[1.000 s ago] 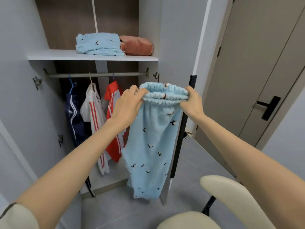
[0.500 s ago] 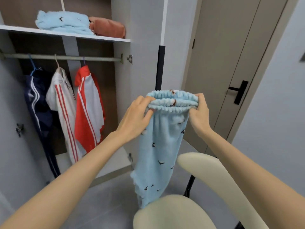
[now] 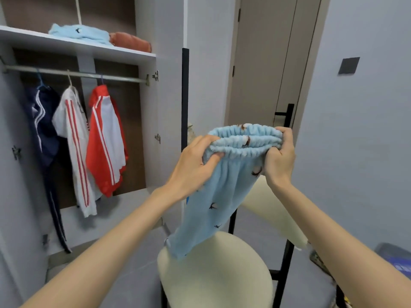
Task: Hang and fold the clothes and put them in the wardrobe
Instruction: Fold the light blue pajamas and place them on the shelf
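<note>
So, the big open wardrobe (image 3: 165, 107) fills the left side, with a shelf (image 3: 66, 44) on top and a hanging rail (image 3: 89, 74) under it. A cream chair (image 3: 218, 276) stands right in front of the person, just right of the wardrobe opening. Three tops are already on hangers on the rail, side by side: navy jacket (image 3: 42, 121), white striped top (image 3: 71, 134), red-and-white top (image 3: 104, 138). The light-blue fleece trousers (image 3: 222, 196) with a small bird print are the item being worked, held up in the air over the chair. The legs dangle, and the hem is touching or just above the front of the seat, can't tell which. On the shelf two folded pieces lie touching: a light-blue one (image 3: 80, 33) in matching fabric and an orange-pink one (image 3: 131, 41). The left hand (image 3: 193, 170) grips the left end of the elastic waistband (image 3: 244, 138), fingers curled over it. The right hand (image 3: 279, 161) is clenched round the right end. Progress call: hanging looks done and two folds are stored. The trousers are not yet folded and not yet in the wardrobe. Probably they get folded on the chair, then go to the shelf. No other loose clothes in view, so likely near the end
</note>
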`<state>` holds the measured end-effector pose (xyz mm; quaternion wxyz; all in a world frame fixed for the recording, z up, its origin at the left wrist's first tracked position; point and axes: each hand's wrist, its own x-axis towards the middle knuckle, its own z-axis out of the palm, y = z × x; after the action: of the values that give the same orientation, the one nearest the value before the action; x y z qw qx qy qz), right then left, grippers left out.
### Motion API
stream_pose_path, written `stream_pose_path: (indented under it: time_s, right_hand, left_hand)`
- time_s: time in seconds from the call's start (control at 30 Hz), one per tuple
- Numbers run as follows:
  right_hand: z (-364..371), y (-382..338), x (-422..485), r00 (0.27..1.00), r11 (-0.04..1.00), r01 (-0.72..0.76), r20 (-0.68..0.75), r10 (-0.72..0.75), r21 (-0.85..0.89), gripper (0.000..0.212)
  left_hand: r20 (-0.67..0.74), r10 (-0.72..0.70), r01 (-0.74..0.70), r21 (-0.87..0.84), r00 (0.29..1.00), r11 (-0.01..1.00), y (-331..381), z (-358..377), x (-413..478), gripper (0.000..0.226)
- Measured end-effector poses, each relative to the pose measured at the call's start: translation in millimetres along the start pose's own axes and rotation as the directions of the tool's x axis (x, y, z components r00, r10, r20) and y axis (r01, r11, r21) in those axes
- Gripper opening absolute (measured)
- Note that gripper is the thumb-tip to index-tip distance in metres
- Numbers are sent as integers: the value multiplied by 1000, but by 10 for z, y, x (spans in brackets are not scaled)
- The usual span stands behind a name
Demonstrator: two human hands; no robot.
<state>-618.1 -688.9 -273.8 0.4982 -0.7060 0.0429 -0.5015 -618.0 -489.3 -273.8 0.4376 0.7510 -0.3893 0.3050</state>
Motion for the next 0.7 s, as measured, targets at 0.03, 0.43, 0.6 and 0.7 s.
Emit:
stream_pose_path:
  time_s: [0.03,0.43,0.6,0.7]
  right_hand:
    - [-167,14,-88,1000,1000,-2,-6,2,2,42]
    - [-1630,385,-804,974,996,-26,-221,44,84,50]
    - [-1658,754,-1084,989,991,-114,-88,120,74,47]
    - [-1584,978,-1230,982,980,-164,-70,173,112,38]
  left_hand:
    - [12,4,-4,9,1000,1000,139,58,-97,18]
    - [95,-20,27,-78,995,997,1219,917,-921,16]
    - [176,-120,133,-61,977,989,969,1057,-1228,9]
    - [258,-232,263,-93,938,960,701,1147,-1390,12]
